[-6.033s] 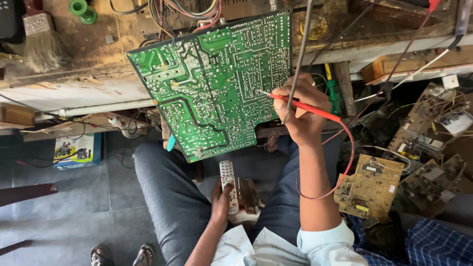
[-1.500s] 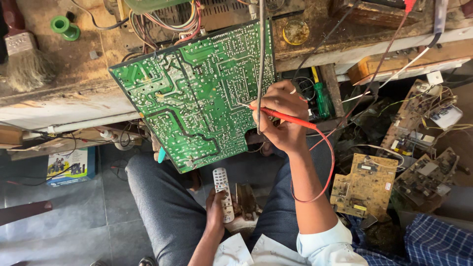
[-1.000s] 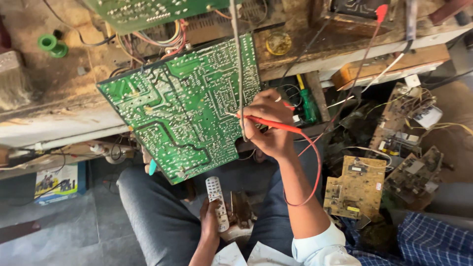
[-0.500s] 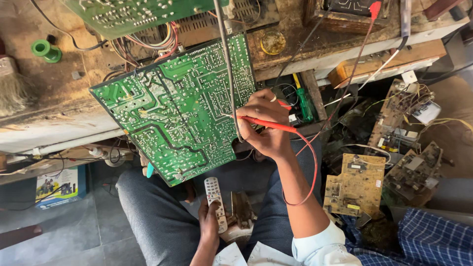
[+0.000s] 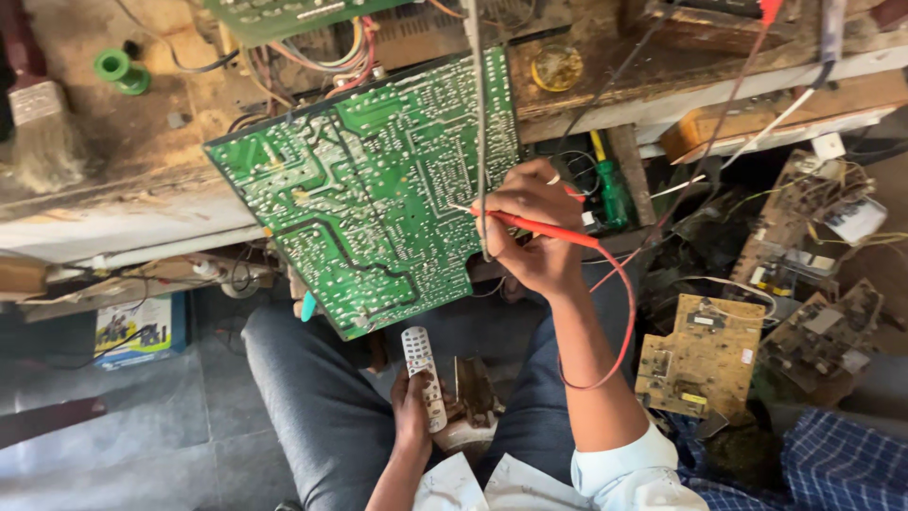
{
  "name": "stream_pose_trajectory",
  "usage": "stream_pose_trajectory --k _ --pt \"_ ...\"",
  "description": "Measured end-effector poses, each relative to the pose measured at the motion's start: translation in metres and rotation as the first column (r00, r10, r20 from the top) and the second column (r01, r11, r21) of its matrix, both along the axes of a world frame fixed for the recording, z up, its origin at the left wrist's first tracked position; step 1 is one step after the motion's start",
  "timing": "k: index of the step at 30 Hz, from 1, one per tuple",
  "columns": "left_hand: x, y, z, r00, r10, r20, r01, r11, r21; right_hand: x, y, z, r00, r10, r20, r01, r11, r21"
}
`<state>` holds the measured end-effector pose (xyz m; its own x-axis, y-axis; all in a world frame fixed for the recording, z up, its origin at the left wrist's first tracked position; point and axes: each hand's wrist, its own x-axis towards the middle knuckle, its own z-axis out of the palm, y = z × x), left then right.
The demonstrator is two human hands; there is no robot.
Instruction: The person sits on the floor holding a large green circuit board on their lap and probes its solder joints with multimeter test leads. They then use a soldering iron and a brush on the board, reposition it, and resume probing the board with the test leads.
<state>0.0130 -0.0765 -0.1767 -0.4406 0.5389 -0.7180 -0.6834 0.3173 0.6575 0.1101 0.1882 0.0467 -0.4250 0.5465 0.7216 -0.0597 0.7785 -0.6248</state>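
Looking down from the head view, we log the right hand (image 5: 534, 232) pinching a red probe (image 5: 544, 227), tip touching the green circuit board's (image 5: 369, 189) right edge. The probe's long axis runs left toward the board. Below the board, our left hand (image 5: 413, 416) wraps a white remote (image 5: 423, 374), which points up at the board; the right hand is nearer it.

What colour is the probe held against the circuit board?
Red, with a red lead; the right hand holds the probe against the green circuit board. Head view.
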Motion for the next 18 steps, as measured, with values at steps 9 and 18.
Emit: stream_pose_trajectory --k 9,18 --pt "0.003 -0.001 0.006 0.999 -0.03 -0.042 0.031 0.999 0.02 0.004 0.001 -0.002 0.998 -0.054 0.038 0.053 0.998 0.031" --pt "0.005 0.0 0.005 0.998 -0.023 0.052 0.021 0.999 0.05 0.005 0.001 -0.011 0.999 -0.036 -0.017 0.035 0.998 -0.045"
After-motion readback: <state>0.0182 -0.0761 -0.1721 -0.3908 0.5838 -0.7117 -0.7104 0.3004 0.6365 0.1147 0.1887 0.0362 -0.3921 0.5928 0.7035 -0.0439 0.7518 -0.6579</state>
